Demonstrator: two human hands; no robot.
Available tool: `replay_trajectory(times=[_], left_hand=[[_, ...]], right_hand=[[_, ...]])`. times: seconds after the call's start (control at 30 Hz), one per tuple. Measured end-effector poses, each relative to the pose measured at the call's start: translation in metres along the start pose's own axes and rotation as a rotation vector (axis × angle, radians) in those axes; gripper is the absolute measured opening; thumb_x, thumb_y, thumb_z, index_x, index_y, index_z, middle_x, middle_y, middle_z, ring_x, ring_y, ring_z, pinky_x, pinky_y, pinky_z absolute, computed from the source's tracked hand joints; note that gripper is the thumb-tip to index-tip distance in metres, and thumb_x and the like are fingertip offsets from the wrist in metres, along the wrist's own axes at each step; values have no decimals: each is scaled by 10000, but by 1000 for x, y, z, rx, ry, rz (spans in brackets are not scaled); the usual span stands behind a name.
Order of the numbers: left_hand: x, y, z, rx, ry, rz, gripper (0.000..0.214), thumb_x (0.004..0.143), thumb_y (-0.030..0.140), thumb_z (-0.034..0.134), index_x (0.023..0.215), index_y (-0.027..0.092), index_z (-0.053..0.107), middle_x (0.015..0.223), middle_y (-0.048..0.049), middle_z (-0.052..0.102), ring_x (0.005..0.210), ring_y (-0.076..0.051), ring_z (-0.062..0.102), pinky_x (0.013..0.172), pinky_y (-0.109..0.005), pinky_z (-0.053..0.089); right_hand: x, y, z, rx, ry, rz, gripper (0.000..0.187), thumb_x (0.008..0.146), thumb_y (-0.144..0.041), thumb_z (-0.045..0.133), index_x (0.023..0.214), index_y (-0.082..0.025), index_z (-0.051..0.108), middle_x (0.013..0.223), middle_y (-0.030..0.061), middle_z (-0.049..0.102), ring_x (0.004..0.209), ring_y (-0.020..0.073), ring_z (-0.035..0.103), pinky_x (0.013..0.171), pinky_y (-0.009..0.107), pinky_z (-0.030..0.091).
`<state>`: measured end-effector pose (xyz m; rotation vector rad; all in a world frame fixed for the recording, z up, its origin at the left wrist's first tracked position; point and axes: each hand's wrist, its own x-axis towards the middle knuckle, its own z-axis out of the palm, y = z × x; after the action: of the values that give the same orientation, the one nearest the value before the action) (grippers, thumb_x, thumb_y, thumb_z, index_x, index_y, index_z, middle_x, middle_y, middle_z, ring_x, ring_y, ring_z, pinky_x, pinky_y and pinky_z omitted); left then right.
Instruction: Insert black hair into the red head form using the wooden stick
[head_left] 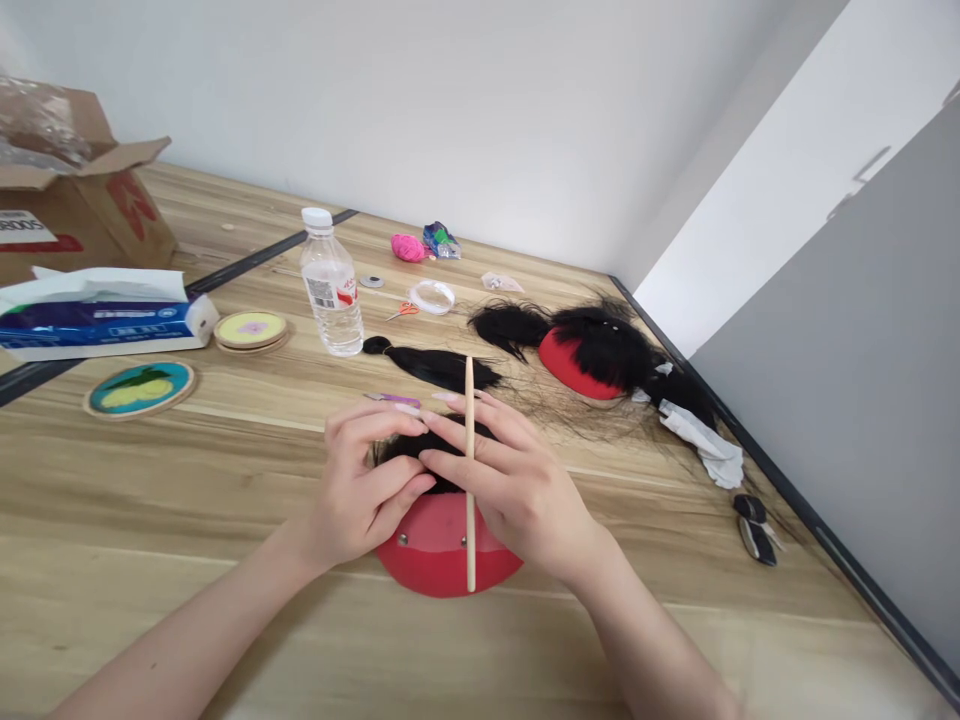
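A red dome-shaped block (450, 575) sits on the table in front of me, with pins in its near side and black hair (401, 450) on top. My left hand (360, 485) is at its left, fingers bent and pinched at the hair. From the right, my right hand (521, 480) reaches over the dome, its fingertips close to those of the left. A pale wooden stick (470, 480) is held between its fingers, standing nearly upright in view. What the fingertips pinch is partly hidden. Just beyond the hands lies a purple-handled tool (397, 399).
Behind lies a tied black hair bundle (435, 365). To its left stand a water bottle (331, 290), embroidery hoops (142, 388), a tissue pack (105, 318) and a cardboard box (105, 215). Orange scissors (405, 309) lie further back. A second red dome (574, 365) with hair is at right.
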<state>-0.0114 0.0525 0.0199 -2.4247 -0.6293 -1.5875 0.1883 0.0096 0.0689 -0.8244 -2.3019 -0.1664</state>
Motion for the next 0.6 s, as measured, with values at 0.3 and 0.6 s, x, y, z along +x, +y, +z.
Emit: replay_trajectory(times=[0.3,0.6], left_hand=[[13,12,-14,-312,-90,-28,229,952,82,409,940,195,607,860,-55,710,1072,-237,664,947,-418,586],[3,7,-8,-451,38,-169,232,973,87,385,833,164,552,757,-30,563,739,-177,679,709,-355,638]], right_hand=[[-4,13,1,128,-10,163,396,925,-9,430,1090,-231,713,1265,51,703,1256,225,586,1044,434,508],[-4,23,-4,98,34,244,373,902,4,443,967,-210,741,1073,67,771,1095,231,671,923,414,575]])
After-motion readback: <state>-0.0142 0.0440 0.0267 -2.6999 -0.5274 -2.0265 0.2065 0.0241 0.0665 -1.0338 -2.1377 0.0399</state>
